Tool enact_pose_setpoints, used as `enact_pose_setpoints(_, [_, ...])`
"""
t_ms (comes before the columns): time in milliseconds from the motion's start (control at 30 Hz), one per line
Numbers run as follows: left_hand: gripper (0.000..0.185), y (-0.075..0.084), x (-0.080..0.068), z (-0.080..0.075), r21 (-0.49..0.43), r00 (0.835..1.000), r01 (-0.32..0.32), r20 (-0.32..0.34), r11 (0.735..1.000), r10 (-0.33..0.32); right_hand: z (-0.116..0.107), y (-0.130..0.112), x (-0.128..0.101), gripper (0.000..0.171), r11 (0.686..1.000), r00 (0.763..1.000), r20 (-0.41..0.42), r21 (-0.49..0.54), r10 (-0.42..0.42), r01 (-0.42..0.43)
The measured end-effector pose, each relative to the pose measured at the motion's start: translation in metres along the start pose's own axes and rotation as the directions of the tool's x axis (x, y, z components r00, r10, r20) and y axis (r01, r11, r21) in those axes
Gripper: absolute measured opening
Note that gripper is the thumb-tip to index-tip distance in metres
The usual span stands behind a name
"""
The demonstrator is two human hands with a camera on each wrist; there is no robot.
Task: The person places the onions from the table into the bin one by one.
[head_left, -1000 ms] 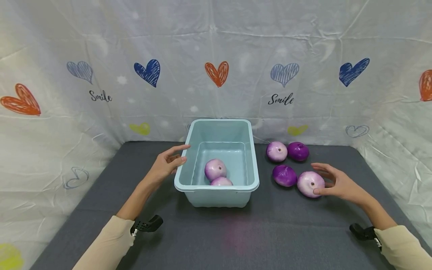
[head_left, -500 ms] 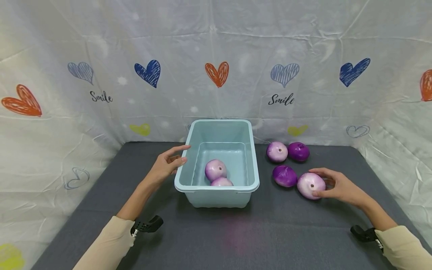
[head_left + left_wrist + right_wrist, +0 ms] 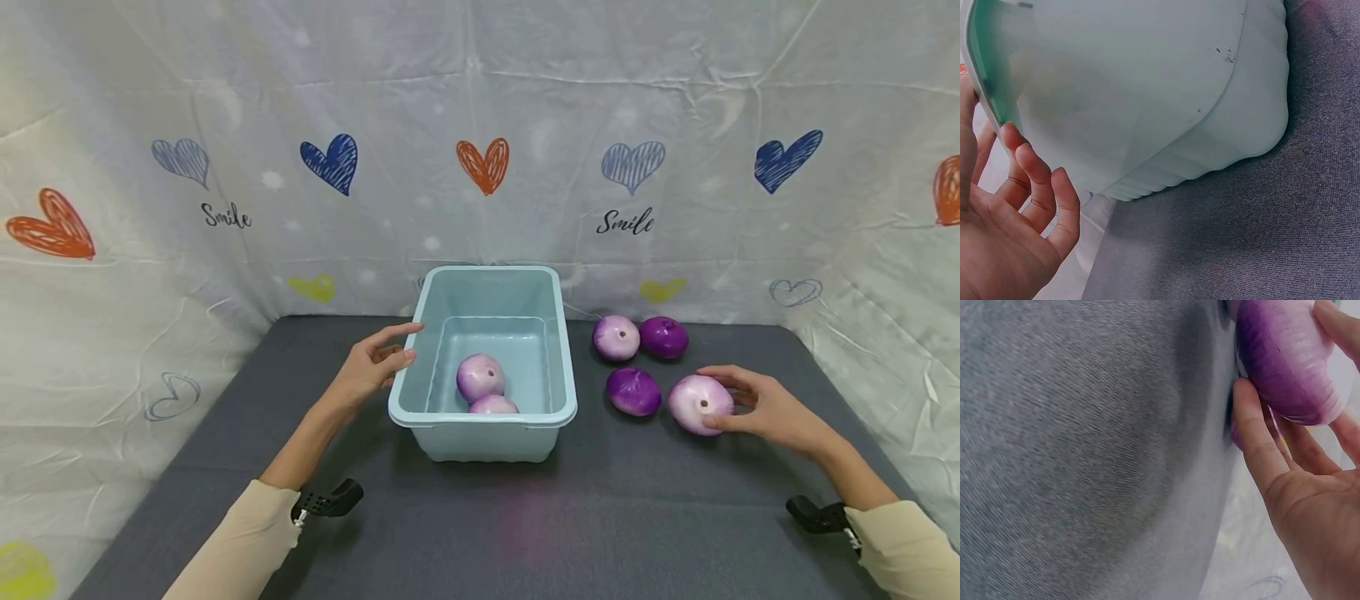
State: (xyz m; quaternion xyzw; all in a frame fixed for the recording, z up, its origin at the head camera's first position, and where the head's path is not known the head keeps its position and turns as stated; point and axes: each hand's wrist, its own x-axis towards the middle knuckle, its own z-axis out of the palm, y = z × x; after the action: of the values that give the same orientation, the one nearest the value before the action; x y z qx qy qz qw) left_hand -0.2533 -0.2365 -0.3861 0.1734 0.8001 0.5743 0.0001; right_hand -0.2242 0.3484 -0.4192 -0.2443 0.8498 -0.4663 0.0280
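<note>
In the head view, my right hand (image 3: pixel 772 410) grips a pale purple onion (image 3: pixel 693 403) between thumb and fingers at the right of the table. The right wrist view shows this onion (image 3: pixel 1294 359) just off the grey cloth, fingers around its near side. My left hand (image 3: pixel 367 367) holds the left rim of a light blue plastic tub (image 3: pixel 480 437), thumb and index finger at the edge. In the left wrist view, the other fingers (image 3: pixel 1038 181) lie bent beside the tub's outer wall. Inside the tub rest two pale onions (image 3: pixel 480 377), the nearer partly hidden by the front rim.
Left of the held onion lies a dark purple onion (image 3: pixel 633 392). Behind it, a pale onion (image 3: pixel 616 337) and another dark onion (image 3: pixel 663 337) sit side by side. A white curtain (image 3: pixel 555 100) printed with hearts hangs behind the table (image 3: pixel 600 517).
My right hand has closed around the pale onion and moved it slightly up and right, away from the dark onion beside it. The left hand and tub have stayed put.
</note>
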Motion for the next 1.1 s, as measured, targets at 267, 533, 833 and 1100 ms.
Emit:
enact_pose_setpoints(267, [0.047,0.000,0.001,0.000,0.004,1.000,0.007,0.004,1.000,-0.007,-0.005,-0.005,0.002,0.062,1.000,1.000,-0.009,-0.013,0.015,-0.015])
enact_pose_setpoints(533, [0.047,0.001,0.001,0.000,0.010,1.000,0.014,0.001,1.000,-0.014,-0.010,-0.012,0.006,0.063,0.999,0.999,-0.022,-0.004,0.040,-0.040])
enact_pose_setpoints(833, [0.047,0.002,0.001,-0.001,-0.002,1.000,0.003,-0.003,1.000,-0.003,-0.013,-0.020,0.013,0.062,0.999,0.998,-0.041,0.037,0.041,-0.040])
enact_pose_setpoints(1100, [0.046,0.002,0.000,-0.001,0.006,1.000,0.005,0.005,1.000,-0.005,-0.014,-0.028,0.025,0.061,0.998,0.998,-0.054,0.064,0.022,-0.019])
